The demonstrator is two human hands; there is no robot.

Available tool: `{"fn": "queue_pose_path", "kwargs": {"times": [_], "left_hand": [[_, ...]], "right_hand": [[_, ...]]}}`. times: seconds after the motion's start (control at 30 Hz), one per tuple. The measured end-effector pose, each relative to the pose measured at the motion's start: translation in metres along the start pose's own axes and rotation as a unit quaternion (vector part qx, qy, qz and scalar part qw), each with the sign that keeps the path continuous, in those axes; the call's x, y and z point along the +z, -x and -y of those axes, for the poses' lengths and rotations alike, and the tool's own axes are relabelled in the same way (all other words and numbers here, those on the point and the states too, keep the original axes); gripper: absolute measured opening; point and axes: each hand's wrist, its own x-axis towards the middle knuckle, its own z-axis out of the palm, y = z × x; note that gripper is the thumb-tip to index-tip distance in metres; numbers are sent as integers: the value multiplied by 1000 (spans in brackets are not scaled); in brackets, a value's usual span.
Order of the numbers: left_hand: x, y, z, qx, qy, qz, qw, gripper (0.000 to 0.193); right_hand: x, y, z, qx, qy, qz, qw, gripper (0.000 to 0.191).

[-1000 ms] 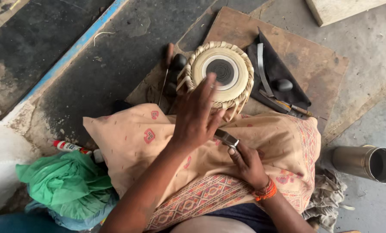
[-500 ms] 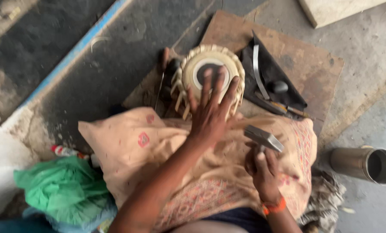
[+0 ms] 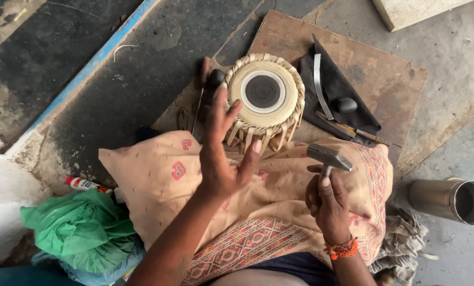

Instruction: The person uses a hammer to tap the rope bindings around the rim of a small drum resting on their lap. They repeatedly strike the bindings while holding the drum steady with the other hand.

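A drum (image 3: 266, 98) with a pale head and a black centre spot is seen standing upright on a wooden board (image 3: 385, 69), its laced side resting against a patterned cloth (image 3: 162, 185) spread over the person's lap. The left hand (image 3: 221, 153) is raised just at 7 o'clock of the drum, palm flat and facing right, fingers (image 3: 218, 114) spread and released, nothing being held; the fingertips overlap the drum's left rim, though contact cannot be told. The forearm runs down to 7 o'clock out of view. The right hand (image 3: 329, 204) is held at 5 o'clock of the drum, apart from it, fingers clenched round the handle of a hammer (image 3: 329, 157), whose metal head points up above the cloth. An orange band is worn at that wrist. At 3 o'clock of the drum a black cloth (image 3: 335, 87) carries small tools. A steel cup (image 3: 451, 200) lies further right, and a green bag (image 3: 80, 230) far left.
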Motion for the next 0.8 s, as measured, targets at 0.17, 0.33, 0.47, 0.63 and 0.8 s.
{"fn": "queue_pose_path", "kwargs": {"times": [0.17, 0.33, 0.47, 0.63, 0.8], "left_hand": [[3, 2, 22, 29, -341, 131, 931, 100], [0, 18, 47, -3, -187, 96, 978, 91], [0, 17, 79, 19, -265, 158, 951, 101], [17, 16, 69, -52, -187, 58, 979, 116], [10, 22, 19, -100, -255, 113, 955, 104]], "right_hand": [[3, 2, 1, 9, 43, -3, 999, 38], [8, 0, 4, 31, 111, 34, 993, 34], [18, -2, 20, -16, 252, 74, 965, 36], [32, -4, 36, -26, 167, 64, 984, 36], [25, -3, 38, -36, 157, 62, 985, 37]]}}
